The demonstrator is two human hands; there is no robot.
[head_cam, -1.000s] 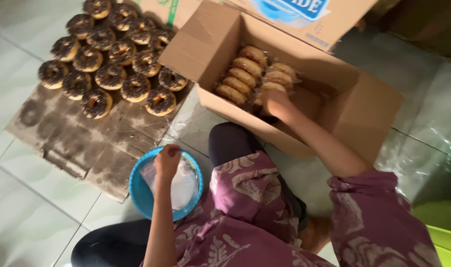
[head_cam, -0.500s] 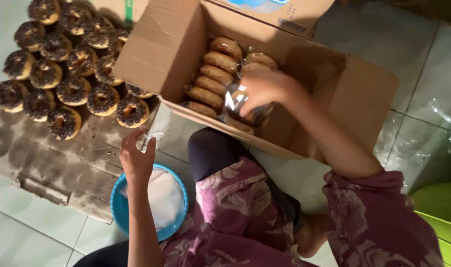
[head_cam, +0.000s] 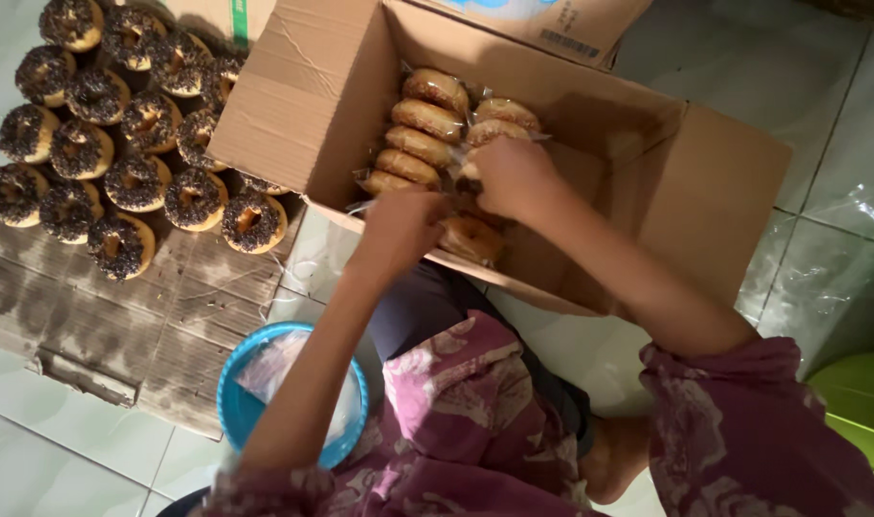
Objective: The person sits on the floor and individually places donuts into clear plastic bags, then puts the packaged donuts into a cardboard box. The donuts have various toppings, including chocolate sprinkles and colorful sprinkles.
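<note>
Hands meet inside the cardboard box [head_cam: 715, 182]; right hand [head_cam: 510, 175] closed on a wrapped doughnut [head_cam: 470, 236], left hand [head_cam: 399, 230] steadying it, its grip hidden. Rows stand on edge, far left, packing tightly.

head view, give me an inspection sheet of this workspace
surface: pale tiled floor with a stained flattened cardboard sheet.
job's things: open cardboard box holding rows of wrapped doughnuts.
clutter: chocolate-topped doughnuts on the sheet; blue bowl holding clear bags.
grippers: left hand and right hand both in the box at a wrapped doughnut; grip not clear.
cables: nothing seen.
surroundings: clear plastic film, green container.
</note>
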